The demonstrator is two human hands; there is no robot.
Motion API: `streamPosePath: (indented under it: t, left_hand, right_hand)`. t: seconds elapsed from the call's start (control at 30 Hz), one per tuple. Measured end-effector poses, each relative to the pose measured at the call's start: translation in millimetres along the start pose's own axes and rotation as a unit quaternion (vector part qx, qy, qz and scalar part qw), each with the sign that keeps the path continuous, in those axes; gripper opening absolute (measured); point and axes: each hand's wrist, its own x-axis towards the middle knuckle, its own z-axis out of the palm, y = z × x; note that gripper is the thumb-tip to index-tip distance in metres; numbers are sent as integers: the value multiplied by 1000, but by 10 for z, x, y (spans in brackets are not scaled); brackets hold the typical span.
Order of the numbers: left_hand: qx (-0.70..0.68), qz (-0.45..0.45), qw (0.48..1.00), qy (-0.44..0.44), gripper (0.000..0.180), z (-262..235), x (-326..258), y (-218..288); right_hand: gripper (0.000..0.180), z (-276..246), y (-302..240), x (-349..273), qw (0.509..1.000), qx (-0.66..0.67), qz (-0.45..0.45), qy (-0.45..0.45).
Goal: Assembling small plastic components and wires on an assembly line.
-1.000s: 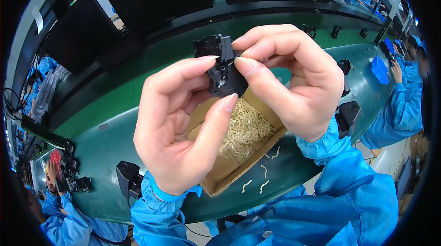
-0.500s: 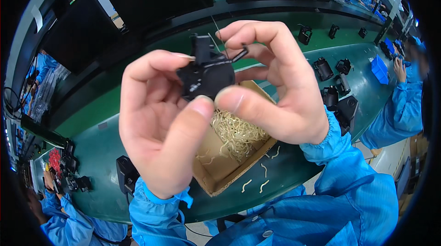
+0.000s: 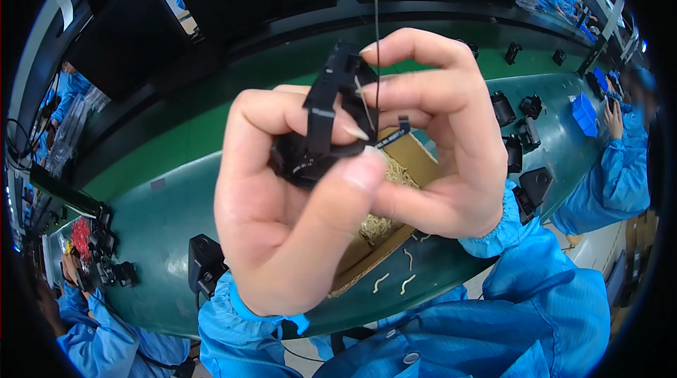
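The left hand [image 3: 282,216] is gripping a black part [image 3: 321,131] between thumb and fingers, holding it up close above the tabletop [image 3: 155,216]. The right hand [image 3: 437,145] is pinching a thin wire [image 3: 376,39] standing upright from the part. A box [image 3: 405,159] of pale strands is lying below.

Cardboard box [image 3: 412,159] (below hands) blocks the belt [image 3: 162,216].

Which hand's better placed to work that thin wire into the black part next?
Probably right. The right hand already pinches the thin wire between its fingertips, just above the black part. The left hand is wrapped around that part, thumb across it, steadying it.
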Motion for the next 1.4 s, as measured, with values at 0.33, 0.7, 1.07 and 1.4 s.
streamPosePath:
  t: [0.33, 0.7, 1.07, 1.4]
  left_hand:
    - [29, -45, 999, -10, 44, -200, 115, 26]
    - [119, 11, 993, -21, 35, -248, 170, -144]
    - [312, 61, 947, -51, 22, -316, 226, -71]
    - [224, -23, 971, -76, 17, -342, 241, -51]
  right_hand:
    - [62, -87, 92, 66, 999, -18, 36, 8]
    - [55, -92, 159, 108, 989, -143, -6, 33]
    - [44, -385, 2133, 138, 926, -278, 253, -29]
    - [64, -836, 2401, -149, 923, -145, 354, 34]
